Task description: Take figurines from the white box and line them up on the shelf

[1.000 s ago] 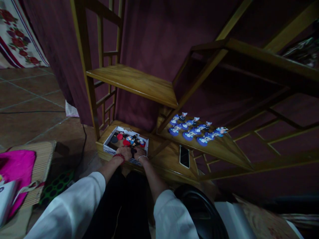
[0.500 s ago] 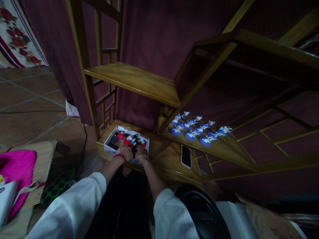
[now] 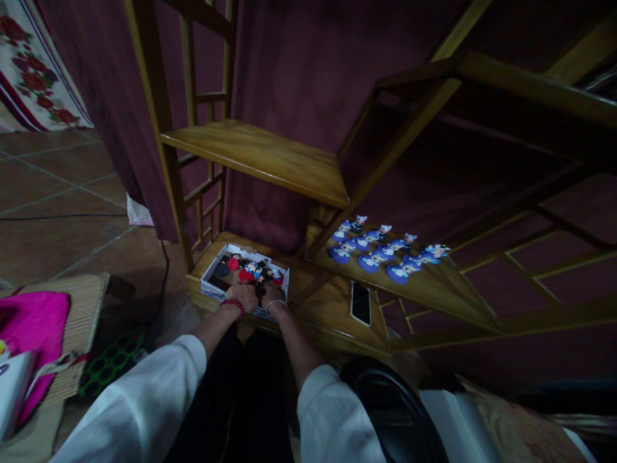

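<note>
My left hand (image 3: 243,297), with a red bead bracelet at the wrist, reaches over the near side of a shallow white cardboard box (image 3: 214,293). Close beside it is my right hand (image 3: 274,295), which wears a pale bracelet. The fingers of both hands are curled in around a small dark thing (image 3: 261,291) between them, too dim to name. Just beyond the hands, several small figurines (image 3: 255,269) lie jumbled in the box, some with red round bases. A dark round piece (image 3: 222,269) lies in the box's left part.
On the raised shelf to the right stand several figurines (image 3: 371,260) with blue-purple bases. A phone (image 3: 360,303) lies on the lower wooden shelf (image 3: 318,297). An upper shelf board (image 3: 270,161) overhangs the box. A black rounded object (image 3: 390,411) is near my right arm.
</note>
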Tool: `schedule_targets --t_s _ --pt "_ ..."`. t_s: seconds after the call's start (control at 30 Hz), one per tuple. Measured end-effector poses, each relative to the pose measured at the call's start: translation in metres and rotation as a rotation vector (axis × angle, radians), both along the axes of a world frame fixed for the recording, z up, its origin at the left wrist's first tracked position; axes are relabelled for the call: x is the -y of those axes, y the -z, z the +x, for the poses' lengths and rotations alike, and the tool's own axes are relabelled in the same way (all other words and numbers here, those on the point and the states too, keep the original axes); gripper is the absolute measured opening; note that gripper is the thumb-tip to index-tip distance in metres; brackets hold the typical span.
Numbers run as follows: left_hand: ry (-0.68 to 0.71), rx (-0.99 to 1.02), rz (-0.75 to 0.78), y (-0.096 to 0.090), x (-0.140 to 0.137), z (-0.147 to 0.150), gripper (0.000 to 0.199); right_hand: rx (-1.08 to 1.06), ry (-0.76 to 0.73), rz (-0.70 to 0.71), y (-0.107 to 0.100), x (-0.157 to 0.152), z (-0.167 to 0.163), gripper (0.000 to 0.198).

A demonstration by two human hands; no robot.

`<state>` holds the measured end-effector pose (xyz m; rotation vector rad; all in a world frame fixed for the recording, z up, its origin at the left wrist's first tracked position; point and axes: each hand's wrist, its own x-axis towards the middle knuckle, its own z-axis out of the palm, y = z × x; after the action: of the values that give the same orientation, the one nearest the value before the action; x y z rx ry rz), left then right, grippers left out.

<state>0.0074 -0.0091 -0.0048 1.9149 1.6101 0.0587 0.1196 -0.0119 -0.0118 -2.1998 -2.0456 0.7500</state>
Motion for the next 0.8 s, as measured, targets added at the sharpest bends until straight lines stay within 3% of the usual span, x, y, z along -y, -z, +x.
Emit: schedule_targets --t_s 0.27,0.43,0.8 --pt "0.058 -0.128 0.007 -0.004 0.001 0.001 0.026 -0.032 0.023 -0.02 0.006 -0.003 0.001 0.022" --pt "0.07 -0.145 0.019 -0.004 0.001 0.0 0.027 -0.046 0.042 -0.025 0.007 -0.004 0.0 0.018" --pt "0.073 -0.135 0.087 -0.01 0.005 0.0 0.036 -0.136 0.176 0.002 0.017 -0.006 0.004 0.03"
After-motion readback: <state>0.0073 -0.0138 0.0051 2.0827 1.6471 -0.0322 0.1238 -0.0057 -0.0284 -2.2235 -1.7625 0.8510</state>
